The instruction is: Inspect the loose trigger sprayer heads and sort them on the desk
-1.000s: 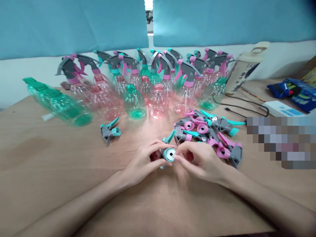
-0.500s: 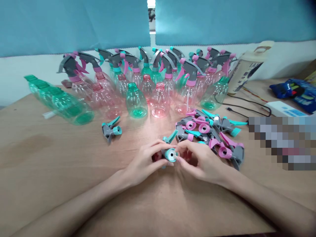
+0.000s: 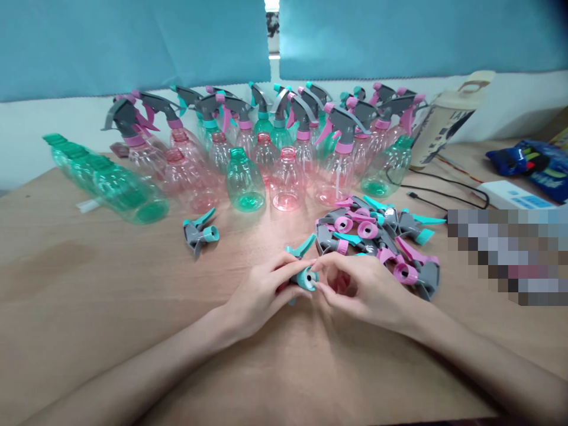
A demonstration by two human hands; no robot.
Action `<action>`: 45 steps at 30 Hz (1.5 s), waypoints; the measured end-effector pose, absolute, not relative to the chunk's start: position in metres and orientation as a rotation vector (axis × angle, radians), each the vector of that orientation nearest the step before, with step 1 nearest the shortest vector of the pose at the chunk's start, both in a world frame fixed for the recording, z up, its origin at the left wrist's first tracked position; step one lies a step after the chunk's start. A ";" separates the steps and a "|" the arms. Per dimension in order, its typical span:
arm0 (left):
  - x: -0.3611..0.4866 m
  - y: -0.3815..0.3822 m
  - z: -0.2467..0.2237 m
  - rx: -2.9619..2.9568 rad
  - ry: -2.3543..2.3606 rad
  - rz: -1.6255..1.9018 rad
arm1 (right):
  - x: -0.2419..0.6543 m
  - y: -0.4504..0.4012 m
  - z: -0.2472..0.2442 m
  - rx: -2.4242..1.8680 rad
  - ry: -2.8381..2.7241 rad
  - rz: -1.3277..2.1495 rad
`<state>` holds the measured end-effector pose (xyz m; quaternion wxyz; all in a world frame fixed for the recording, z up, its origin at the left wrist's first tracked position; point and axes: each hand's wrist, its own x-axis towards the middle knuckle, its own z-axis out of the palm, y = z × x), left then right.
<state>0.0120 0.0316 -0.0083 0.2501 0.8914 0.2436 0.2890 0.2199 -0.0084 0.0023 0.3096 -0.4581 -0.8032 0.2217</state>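
Observation:
My left hand (image 3: 260, 293) is closed round a grey and teal trigger spray head (image 3: 306, 277), its teal collar turned towards me and its lever pointing up. A white disc with a dark hole sits inside that collar. With thumb and forefinger, my right hand (image 3: 368, 290) pinches the collar's right rim; the fingertips partly hide it. A loose pile of grey spray heads (image 3: 377, 236) with pink or teal parts lies just beyond my right hand. One more teal-collared spray head (image 3: 202, 232) lies apart to the left.
Behind stand several pink and green bottles, some open-necked like the green bottle (image 3: 245, 180), others topped with spray heads. Green bottles (image 3: 128, 189) line the left. At right are a cream tumbler (image 3: 444, 121), a black cable (image 3: 444, 192), a white box (image 3: 510, 195) and a blue packet (image 3: 532, 165).
The spray head in my hands has tilted slightly, its lever shifting a little left. My right thumb and forefinger have shifted slightly at the collar's rim. The bottles and the pile stay put.

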 end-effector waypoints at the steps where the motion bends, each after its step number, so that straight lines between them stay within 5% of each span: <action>1: 0.012 0.032 -0.009 2.436 0.656 0.782 | 0.220 -0.009 0.004 -1.217 -2.139 0.587; 29: 0.013 0.031 -0.011 2.504 0.667 0.752 | 0.219 -0.008 0.003 -1.321 -2.108 0.629; 45: 0.014 0.032 -0.011 2.468 0.698 0.731 | 0.214 -0.011 -0.007 -1.131 -2.128 0.259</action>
